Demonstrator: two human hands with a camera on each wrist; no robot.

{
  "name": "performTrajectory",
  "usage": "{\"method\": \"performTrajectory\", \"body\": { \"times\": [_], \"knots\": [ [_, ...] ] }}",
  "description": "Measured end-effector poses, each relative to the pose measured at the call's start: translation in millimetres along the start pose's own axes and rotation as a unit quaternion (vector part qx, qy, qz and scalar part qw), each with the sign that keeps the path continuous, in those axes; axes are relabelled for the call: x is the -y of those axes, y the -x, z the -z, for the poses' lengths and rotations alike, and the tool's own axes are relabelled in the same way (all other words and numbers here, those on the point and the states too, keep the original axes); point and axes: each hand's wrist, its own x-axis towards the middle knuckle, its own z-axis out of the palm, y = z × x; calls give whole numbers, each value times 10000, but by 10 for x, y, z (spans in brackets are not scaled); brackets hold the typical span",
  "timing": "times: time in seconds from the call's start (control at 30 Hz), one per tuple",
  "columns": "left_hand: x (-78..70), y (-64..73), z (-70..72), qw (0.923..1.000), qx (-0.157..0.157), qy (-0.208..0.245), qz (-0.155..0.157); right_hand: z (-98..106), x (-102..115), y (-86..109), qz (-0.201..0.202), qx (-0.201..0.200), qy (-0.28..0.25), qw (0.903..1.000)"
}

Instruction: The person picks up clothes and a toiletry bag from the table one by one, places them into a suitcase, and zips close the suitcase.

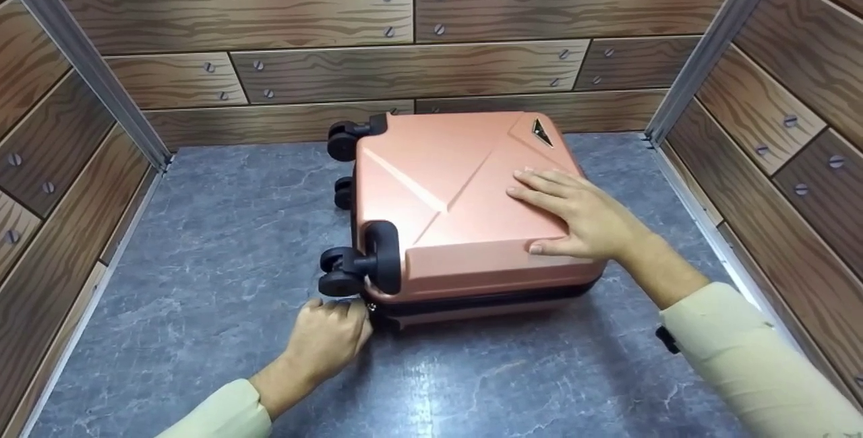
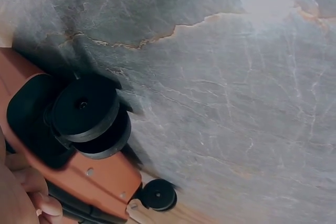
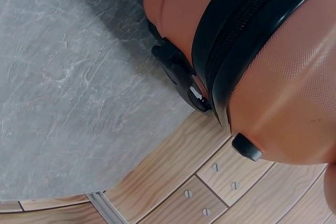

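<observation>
A rose-pink hard-shell suitcase (image 1: pixel 431 175) lies flat on the floor, its black caster wheels (image 1: pixel 345 273) toward the left. At its near left corner my left hand (image 1: pixel 327 333) has curled fingers and pinches the zipper pull, mostly hidden by the fingers. In the left wrist view the left hand (image 2: pixel 26 192) is beside the black zipper band, below a twin wheel (image 2: pixel 86 111). My right hand (image 1: pixel 580 212) rests spread on the suitcase's top near its right end. The right wrist view shows the zipper seam (image 3: pixel 236 35) and a black side handle (image 3: pixel 178 72).
Grey marble-patterned floor (image 1: pixel 222 222) surrounds the suitcase. Wood-patterned walls (image 1: pixel 323 13) with metal corner strips (image 1: pixel 715 40) stand at the back and both sides. A triangular badge (image 1: pixel 542 133) sits at the suitcase's far right corner.
</observation>
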Motion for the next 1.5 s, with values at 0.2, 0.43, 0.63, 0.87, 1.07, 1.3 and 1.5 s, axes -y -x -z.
{"method": "performTrajectory", "body": {
  "times": [0.2, 0.43, 0.63, 0.87, 1.07, 1.3, 1.5],
  "knots": [
    [42, 42, -15, 9997, 127, -65, 195, -21, 4, 4, 18, 54, -52, 10000],
    [107, 63, -32, 9993, 333, -47, 156, -14, 26, 15, -35, 49, -121, 9999],
    [182, 21, -62, 9986, 434, 29, 308, 1, 38, -11, 32, -92, -79, 9999],
    [284, 9, -163, 9982, 422, 289, 298, -32, 51, -5, -149, 35, 12, 9999],
    [321, -23, -216, 9979, 407, 493, 104, -22, 75, 4, -365, 27, 175, 9992],
    [334, -4, -205, 9966, 407, 668, 242, -110, 458, -218, -1190, 579, 1034, 9858],
    [304, -11, -213, 9969, 311, 664, 301, -307, 895, -553, -1576, 446, 1432, 9760]
  ]
}}
